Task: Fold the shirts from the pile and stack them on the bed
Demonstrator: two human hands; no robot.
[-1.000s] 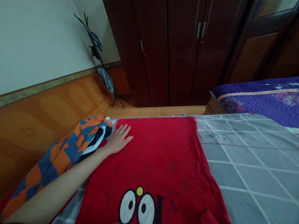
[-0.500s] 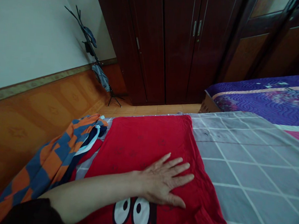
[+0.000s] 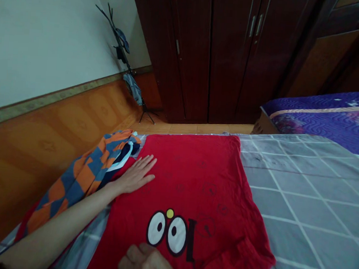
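A red shirt (image 3: 192, 168) with two printed cartoon eyes lies spread on a grey checked sheet (image 3: 291, 199). My left hand (image 3: 137, 175) rests flat near the shirt's left edge, its fingers spread. At the bottom, just below the printed eyes, my right hand (image 3: 147, 264) is on the shirt with its fingers curled; whether cloth is pinched in them is hidden. The fabric is bunched at the lower right of the shirt. Beside my left forearm lies a pile of clothes with an orange and blue checked garment (image 3: 86, 175) on top.
Beyond the bed stands a dark wooden wardrobe (image 3: 227, 72). A black coat rack (image 3: 121, 44) holding a cap and an umbrella is in the back left corner. To the right is a bed with a purple floral cover (image 3: 325, 114). An orange panelled wall runs along the left.
My left hand has moved left across the shirt, from its middle to its left edge. More of my right hand now shows at the bottom, and the view has shifted slightly.
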